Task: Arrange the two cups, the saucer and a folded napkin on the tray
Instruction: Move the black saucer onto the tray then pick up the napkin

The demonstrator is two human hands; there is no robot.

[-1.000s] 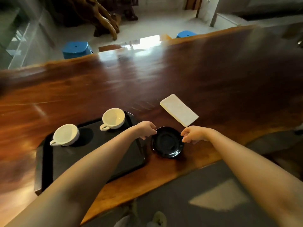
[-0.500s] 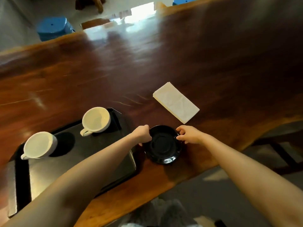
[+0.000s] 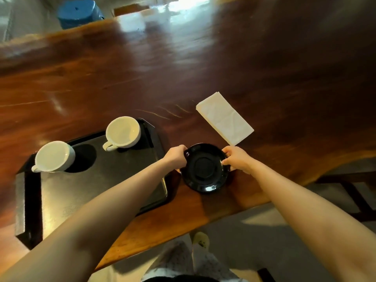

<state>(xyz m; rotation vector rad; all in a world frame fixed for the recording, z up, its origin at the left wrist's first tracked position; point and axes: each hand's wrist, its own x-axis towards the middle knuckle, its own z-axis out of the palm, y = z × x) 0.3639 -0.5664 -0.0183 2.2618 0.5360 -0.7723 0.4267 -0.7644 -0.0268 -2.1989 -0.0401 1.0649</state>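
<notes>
A black saucer [image 3: 205, 169] sits on the wooden table just right of the dark tray [image 3: 97, 180]. My left hand [image 3: 177, 156] grips the saucer's left rim and my right hand [image 3: 237, 158] grips its right rim. Two white cups stand on the tray's far side: one [image 3: 54, 156] at the far left corner, the other [image 3: 123, 132] at the far right corner, both upright and empty. A folded white napkin [image 3: 224, 118] lies on the table beyond the saucer, to its right. I cannot tell whether the saucer rests on the table or is lifted.
The long wooden table [image 3: 203, 68] stretches far ahead and to both sides; its near edge runs right below the tray and saucer. A blue stool [image 3: 78, 12] stands beyond the far edge. A dark chair frame [image 3: 354, 192] is at the right, below table level.
Both hands have closed tighter on the saucer's rims. The view has tilted down and come closer; cups, tray and napkin stay where they were.
</notes>
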